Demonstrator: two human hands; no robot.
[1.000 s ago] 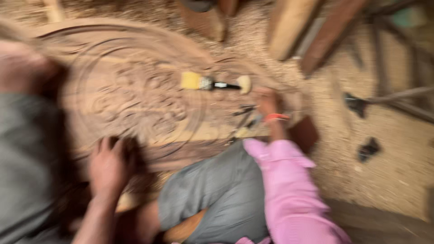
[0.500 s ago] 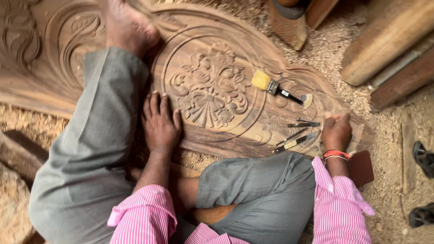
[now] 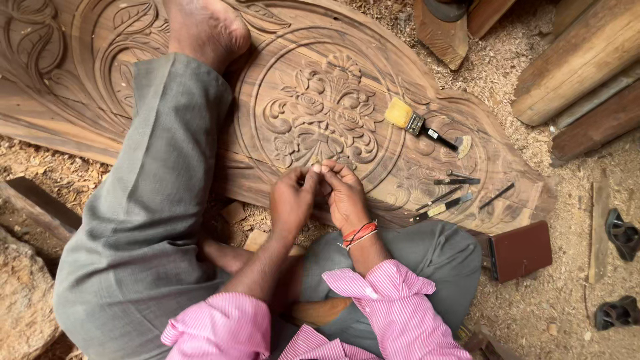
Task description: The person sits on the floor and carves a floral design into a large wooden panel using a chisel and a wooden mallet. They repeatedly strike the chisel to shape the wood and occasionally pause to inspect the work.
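- Spanning the scene from far left to right, a carved wooden panel [image 3: 413, 180] is laid flat on a floor of sawdust [image 3: 527, 140]; its long axis runs left to right, and a round floral medallion [image 3: 327, 117] is cut into its middle.
- One grey-trousered leg [image 3: 153, 193] is stretched across the panel, with the bare foot [image 3: 207, 30] rested on the far carving.
- Heavy timber beams [image 3: 580, 60] are stacked at the far right, well apart from the hands.
- A dark red block [image 3: 523, 250] is set on the floor just beside the panel's near right corner.
- The left hand [image 3: 291, 200] and right hand [image 3: 345, 197] are brought together over the near edge of the medallion, fingertips touching; something small appears to be pinched between them, but what it is cannot be told.
- A paintbrush [image 3: 417, 123] with pale bristles is laid on the panel to the far right of the hands, its handle pointing right; the right hand is the nearer.
- Several slim carving tools [image 3: 443, 200] are laid right of the hands, long axes roughly left to right, again nearer the right hand.
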